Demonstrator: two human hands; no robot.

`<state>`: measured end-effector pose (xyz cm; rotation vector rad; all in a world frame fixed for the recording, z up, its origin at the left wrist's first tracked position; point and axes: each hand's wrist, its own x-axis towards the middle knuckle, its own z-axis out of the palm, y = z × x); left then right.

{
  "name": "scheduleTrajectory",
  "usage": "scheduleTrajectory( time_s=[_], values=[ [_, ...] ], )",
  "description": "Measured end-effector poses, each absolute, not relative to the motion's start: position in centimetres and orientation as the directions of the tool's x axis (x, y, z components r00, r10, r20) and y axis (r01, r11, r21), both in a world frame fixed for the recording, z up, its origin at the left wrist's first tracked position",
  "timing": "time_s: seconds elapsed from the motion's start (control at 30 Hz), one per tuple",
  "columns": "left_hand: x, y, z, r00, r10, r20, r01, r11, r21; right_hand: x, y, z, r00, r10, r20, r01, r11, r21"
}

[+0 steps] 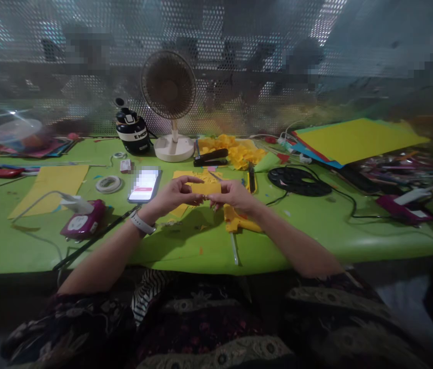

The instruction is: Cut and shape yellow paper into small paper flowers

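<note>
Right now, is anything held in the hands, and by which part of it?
A small piece of yellow paper, pinched near its left end by the left hand and near its right end by the right hand. The exact finger contacts are unclear.

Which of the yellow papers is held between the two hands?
The small yellow paper piece: left hand and right hand pinch it, while the others, like the large yellow sheet at left, are not held.

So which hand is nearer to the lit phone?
The left. The left hand is just right of the phone; the right hand is farther right, across the small yellow paper.
</note>
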<state>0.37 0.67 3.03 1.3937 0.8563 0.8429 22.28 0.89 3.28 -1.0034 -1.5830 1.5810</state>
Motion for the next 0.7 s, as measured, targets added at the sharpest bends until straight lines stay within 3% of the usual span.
scheduleTrajectory(
  time_s=[0.4,0.7],
  values=[
    [-0.4,1.3,3.4,0.394,0.919,-0.003,-0.034,0.018,0.999,24.8,2.5,4.9,-0.536,0.838,-0.1,0.127,-0.037,-0.991],
    [0.0,1.1,2.6,0.448,0.894,-0.015,0.014,0.009,1.0,23.6,1.9,4.6,-0.527,0.843,-0.107,0.167,-0.021,-0.986]
  ],
)
